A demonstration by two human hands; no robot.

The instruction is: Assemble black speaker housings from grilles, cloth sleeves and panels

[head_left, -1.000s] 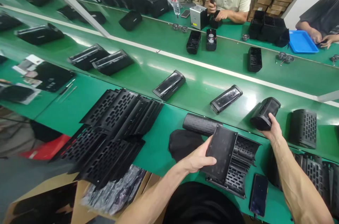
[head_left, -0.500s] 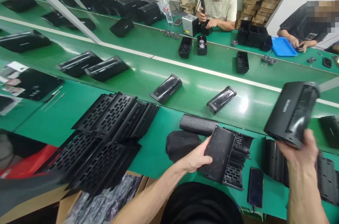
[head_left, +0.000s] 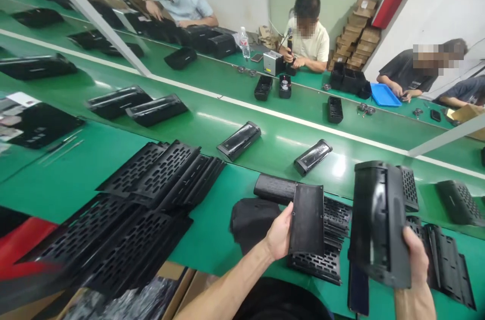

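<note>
My left hand point(head_left: 279, 234) grips the left edge of a flat black panel point(head_left: 307, 219), held upright over a stack of perforated black parts point(head_left: 322, 263). To its right, my right hand point(head_left: 416, 258) holds a black speaker housing point(head_left: 379, 224) from its right side, with a glossy strip facing me. The panel and the housing are apart. A black cloth point(head_left: 253, 221) and a dark rounded cover point(head_left: 273, 187) lie left of the panel. Below the housing, a phone point(head_left: 358, 287) is partly hidden.
Piles of perforated black panels point(head_left: 162, 173) cover the bench at left. More black parts point(head_left: 450, 259) lie at right. Housings point(head_left: 239, 141) sit on the green conveyor point(head_left: 204, 125). A slanted white post point(head_left: 91, 17) stands at upper left. Several people sit opposite.
The housing in my right hand has moved left and turned, its glossy strip now facing me. The panel in my left hand is more upright. The camera view has shifted slightly.
</note>
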